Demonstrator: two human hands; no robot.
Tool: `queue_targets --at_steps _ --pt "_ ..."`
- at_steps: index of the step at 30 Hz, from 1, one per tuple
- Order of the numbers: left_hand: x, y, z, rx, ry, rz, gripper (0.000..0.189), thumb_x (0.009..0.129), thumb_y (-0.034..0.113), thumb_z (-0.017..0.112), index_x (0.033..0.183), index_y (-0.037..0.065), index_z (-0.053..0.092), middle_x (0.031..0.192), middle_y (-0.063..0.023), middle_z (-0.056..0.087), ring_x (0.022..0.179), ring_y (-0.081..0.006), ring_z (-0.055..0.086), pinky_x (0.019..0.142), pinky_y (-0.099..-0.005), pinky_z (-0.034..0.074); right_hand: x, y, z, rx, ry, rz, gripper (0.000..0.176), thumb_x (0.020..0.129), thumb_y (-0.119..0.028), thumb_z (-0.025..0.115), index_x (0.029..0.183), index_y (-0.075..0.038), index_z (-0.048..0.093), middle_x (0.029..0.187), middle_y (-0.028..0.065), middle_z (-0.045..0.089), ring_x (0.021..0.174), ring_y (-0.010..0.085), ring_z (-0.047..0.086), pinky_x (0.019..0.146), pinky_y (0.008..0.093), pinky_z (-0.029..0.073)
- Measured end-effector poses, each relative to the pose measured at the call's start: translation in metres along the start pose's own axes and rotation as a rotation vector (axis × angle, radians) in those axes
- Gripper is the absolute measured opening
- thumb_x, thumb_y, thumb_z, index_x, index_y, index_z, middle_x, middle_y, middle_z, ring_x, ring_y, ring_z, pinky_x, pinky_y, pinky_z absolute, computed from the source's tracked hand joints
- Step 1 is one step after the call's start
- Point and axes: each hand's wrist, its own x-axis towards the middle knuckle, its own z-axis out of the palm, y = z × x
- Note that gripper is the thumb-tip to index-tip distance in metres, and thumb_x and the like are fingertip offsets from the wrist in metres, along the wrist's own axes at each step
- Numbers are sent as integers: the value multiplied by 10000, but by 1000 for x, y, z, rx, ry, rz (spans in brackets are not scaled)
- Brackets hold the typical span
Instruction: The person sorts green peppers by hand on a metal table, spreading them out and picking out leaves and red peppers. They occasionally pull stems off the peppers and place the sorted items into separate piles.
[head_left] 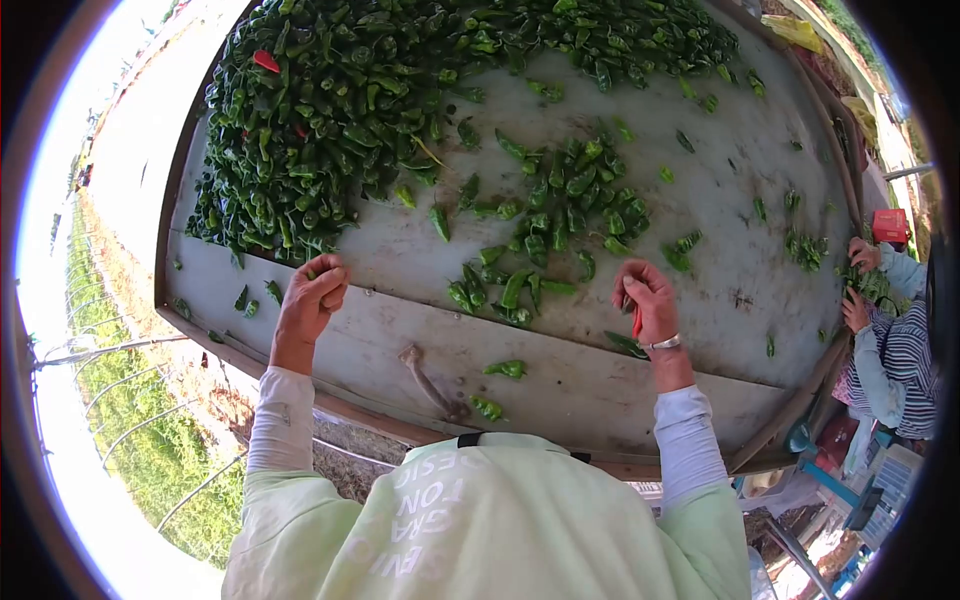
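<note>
left hand (312,292) is curled tight, its grip pinching a green pepper (311,272) at the near edge of the big pile (330,110). right hand (648,298) is closed round a red pepper (637,322) hanging tip-down. loose peppers (515,290) lie on the worktop (700,180) between them, nearer the right.

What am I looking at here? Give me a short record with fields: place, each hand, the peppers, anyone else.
place: outdoors, wooden table
left hand: fingers curled, beside big green pepper pile; grip unclear
right hand: closed on red pepper
middle: smaller green pepper cluster
other person: striped sleeve at the table's right edge
</note>
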Motion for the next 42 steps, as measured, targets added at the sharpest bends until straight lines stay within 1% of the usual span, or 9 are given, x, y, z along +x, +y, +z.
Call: queue_targets --at_steps 7,9,11,17,19,23,30,34,42 --pt "-217 -79 -195 -246 1051 54 142 854 275 607 888 137 606 685 29 561 432 -45 369 363 -192 237 161 -59 72 -806 92 -206 257 788 -195 637 969 -13 620 758 89 638 624 180 632 568 299 493" --pt "-245 -92 -190 -274 1109 12 148 853 274 606 898 134 608 682 29 563 428 -43 376 359 -191 236 191 -44 81 -1424 247 -441 321 758 -266 660 967 -23 635 895 176 646 826 289 640 714 375 515" --pt "-251 -104 -185 -310 1168 -27 154 852 274 606 909 132 610 678 28 565 425 -41 383 355 -191 236 204 -45 88 -1514 186 -281 342 753 -288 661 977 -32 636 952 192 632 895 316 614 761 390 505" --pt "-173 -79 -112 -81 955 52 145 871 238 579 926 107 607 688 28 562 428 -35 387 358 -189 239 171 -40 61 -1439 76 -385 321 749 -261 678 969 -34 623 874 148 655 833 272 632 646 373 505" --pt "-146 -63 -93 -127 680 96 172 888 234 556 983 97 594 745 15 551 484 -40 423 384 -181 288 140 -44 43 -351 -14 102 271 784 -173 654 1033 -85 597 826 51 637 719 159 604 494 284 433" --pt "-87 -48 -41 -252 380 29 147 885 191 548 965 72 583 760 -4 569 490 -44 420 404 -179 313 78 -26 16 482 -152 78 314 822 -60 580 1129 -121 557 953 9 600 652 111 509 466 218 367" --pt "-17 -80 68 -382 -179 -174 292 894 83 462 1176 5 465 1005 -155 603 859 -266 626 600 -267 533 -32 -11 38 763 -169 64 351 821 -126 575 1171 -138 542 1047 75 576 704 128 512 478 219 380" --pt "-17 -81 139 -291 -346 -263 302 922 146 432 1188 11 477 1041 -150 602 915 -253 621 632 -267 531 -82 1 55 880 -128 259 306 836 -170 570 1138 -122 552 995 77 593 667 135 515 483 209 386" --pt "-59 -139 221 11 -323 -274 429 938 298 425 1246 3 465 991 -83 617 906 -157 594 740 -246 479 -130 59 70 92 -60 22 240 816 -88 626 1051 -59 591 779 -21 590 654 47 538 525 200 429"
